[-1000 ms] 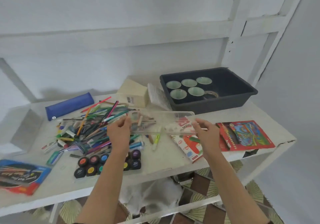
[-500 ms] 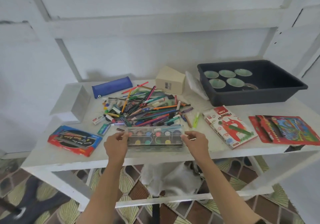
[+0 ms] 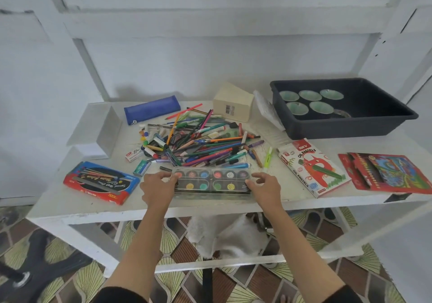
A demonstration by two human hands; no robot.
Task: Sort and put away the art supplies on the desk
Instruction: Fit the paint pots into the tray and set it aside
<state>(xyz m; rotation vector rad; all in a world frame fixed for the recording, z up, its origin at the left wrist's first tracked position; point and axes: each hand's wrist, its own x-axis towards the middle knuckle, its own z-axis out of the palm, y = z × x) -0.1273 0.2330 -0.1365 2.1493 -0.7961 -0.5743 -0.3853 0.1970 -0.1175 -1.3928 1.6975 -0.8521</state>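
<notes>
Since clear lid sits over paint pans, we read left hand (image 3: pixel 157 185) and right hand (image 3: pixel 266 185) pinching ends of watercolour set (image 3: pixel 212 180) at desk (image 3: pixel 70 199) front edge, likely seating lid squarely; pens pile (image 3: pixel 198 143) unsorted behind

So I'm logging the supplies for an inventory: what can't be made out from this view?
- Paint set: its ends are covered by the left hand and right hand, so the grip itself is unclear.
- Pen pile: lower items buried, uncountable.
- Dark tray: the near wall hides part of its floor.
- Red box: cut off by the right edge.
- Cream box: its label is too small to read.
</notes>
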